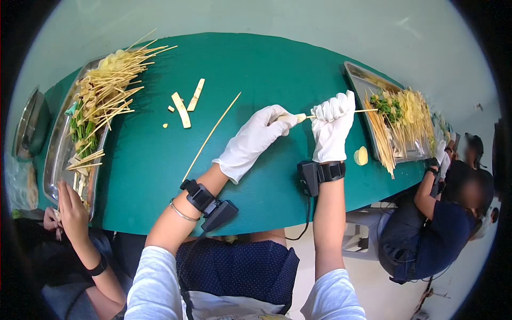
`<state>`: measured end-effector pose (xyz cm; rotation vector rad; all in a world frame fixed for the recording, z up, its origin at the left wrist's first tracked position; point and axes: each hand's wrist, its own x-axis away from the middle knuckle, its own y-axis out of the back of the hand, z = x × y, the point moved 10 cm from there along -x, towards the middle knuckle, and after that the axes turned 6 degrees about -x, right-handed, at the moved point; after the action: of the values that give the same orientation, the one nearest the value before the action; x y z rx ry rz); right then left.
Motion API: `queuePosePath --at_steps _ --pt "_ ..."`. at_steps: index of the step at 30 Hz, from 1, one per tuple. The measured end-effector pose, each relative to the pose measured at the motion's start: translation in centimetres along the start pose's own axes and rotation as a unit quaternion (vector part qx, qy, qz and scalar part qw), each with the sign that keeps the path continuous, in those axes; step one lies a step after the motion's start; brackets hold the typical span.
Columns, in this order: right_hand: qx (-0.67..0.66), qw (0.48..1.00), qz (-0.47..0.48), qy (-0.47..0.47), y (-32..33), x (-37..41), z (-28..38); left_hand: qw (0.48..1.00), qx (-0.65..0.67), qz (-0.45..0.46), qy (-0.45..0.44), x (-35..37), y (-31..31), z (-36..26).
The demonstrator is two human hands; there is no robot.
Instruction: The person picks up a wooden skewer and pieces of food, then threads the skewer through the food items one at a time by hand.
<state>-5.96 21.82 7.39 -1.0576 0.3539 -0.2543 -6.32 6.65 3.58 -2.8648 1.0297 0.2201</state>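
My left hand [260, 134], in a white glove, pinches a pale piece of food [300, 118] between thumb and fingers, most of it hidden by them. Wrapped round a thin bamboo skewer [366, 110] is my gloved right hand [332, 126]. One end of the skewer meets the pale piece, while the other sticks out to the right, toward the right tray. Beyond my left hand a loose skewer [213, 134] lies slanted on the green table [256, 205]. Two pale cut strips [181, 110] with darker edges and small scraps [170, 108] lie farther left.
A metal tray [57, 154] of skewered food and greens stands at left. Another tray [358, 80] with skewers, greens and pale slices is at right. Pale round slices [361, 156] lie beside it. A person's hand [73, 210] is at lower left; another person [434, 224] sits at right.
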Motion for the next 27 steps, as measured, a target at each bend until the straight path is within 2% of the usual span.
queuePosePath --at_steps 2,5,8,11,14,17,20,27 --pt "-0.022 1.0 0.017 -0.011 0.2 -0.2 -0.1 0.996 0.061 0.054 0.035 0.3 -0.3 0.3" --pt "-0.022 0.999 0.034 -0.013 -0.3 -0.1 -0.1 0.995 0.074 0.063 0.016 0.5 -0.6 -0.2" --pt "-0.022 0.998 0.043 -0.026 -0.4 -0.1 -0.4 0.996 0.044 0.051 0.06 -0.1 -0.6 1.2" --pt "-0.021 0.998 0.046 -0.027 -0.3 -0.3 -0.4 1.0 0.01 0.02 0.017 -0.8 -0.4 2.0" --pt "-0.015 0.999 0.029 -0.016 -0.1 -0.2 -0.3 0.996 -0.085 -0.033 0.022 -0.5 0.6 1.6" --pt "-0.015 1.0 0.015 -0.008 0.1 -0.2 -0.2 0.992 -0.125 -0.03 0.013 -0.2 0.5 0.3" --pt "-0.018 1.0 0.013 -0.007 0.3 -0.3 -0.2 0.993 -0.103 -0.041 -0.029 -0.4 0.7 0.4" --pt "-0.024 1.0 0.007 0.011 0.3 -0.1 0.1 1.0 0.014 -0.02 0.01 -0.3 0.4 0.3"
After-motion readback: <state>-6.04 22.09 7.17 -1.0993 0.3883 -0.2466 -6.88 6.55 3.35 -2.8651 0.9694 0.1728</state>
